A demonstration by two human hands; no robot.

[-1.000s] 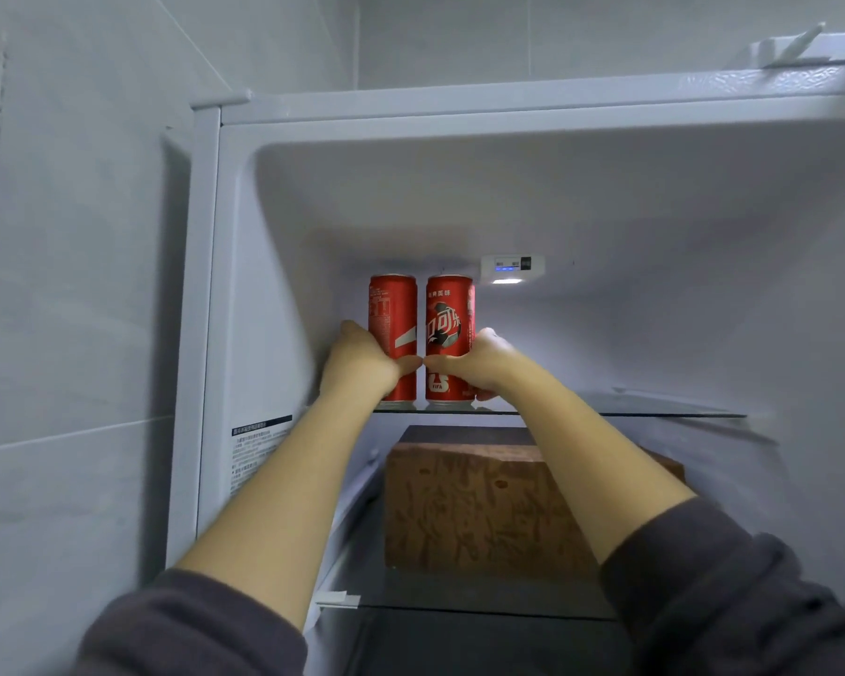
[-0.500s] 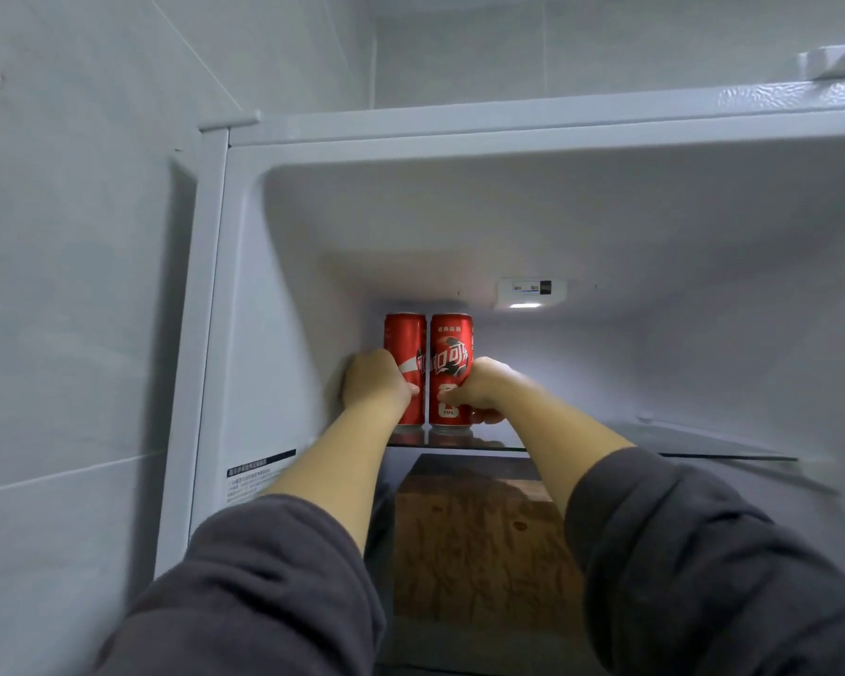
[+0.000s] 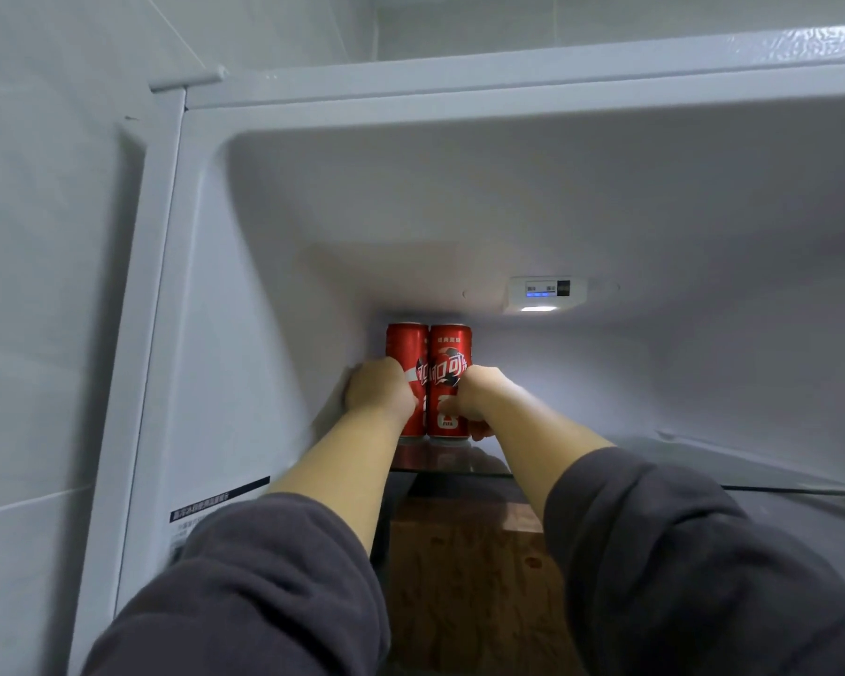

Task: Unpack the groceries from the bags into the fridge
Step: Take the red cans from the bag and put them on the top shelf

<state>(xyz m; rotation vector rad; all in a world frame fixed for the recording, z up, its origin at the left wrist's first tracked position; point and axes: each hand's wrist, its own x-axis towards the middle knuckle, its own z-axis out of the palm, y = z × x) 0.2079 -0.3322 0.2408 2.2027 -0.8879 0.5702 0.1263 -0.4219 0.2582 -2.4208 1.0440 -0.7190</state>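
Two tall red soda cans stand upright and touching at the back left of the fridge's top glass shelf (image 3: 703, 473). My left hand (image 3: 379, 390) grips the left can (image 3: 403, 341), close to the fridge's left wall. My right hand (image 3: 481, 397) grips the right can (image 3: 452, 346), with the thumb across its front. Both arms in dark grey sleeves reach deep into the open white fridge (image 3: 606, 197).
A brown patterned box (image 3: 464, 578) sits on the shelf below, under my arms. A lit control panel (image 3: 547, 291) hangs from the fridge ceiling at the back. A tiled wall (image 3: 50, 285) stands left of the fridge. The glass shelf runs off to the right.
Both hands have pushed the two cans further back and left on the top shelf, up to the back wall. My head has come closer and tilted upward.
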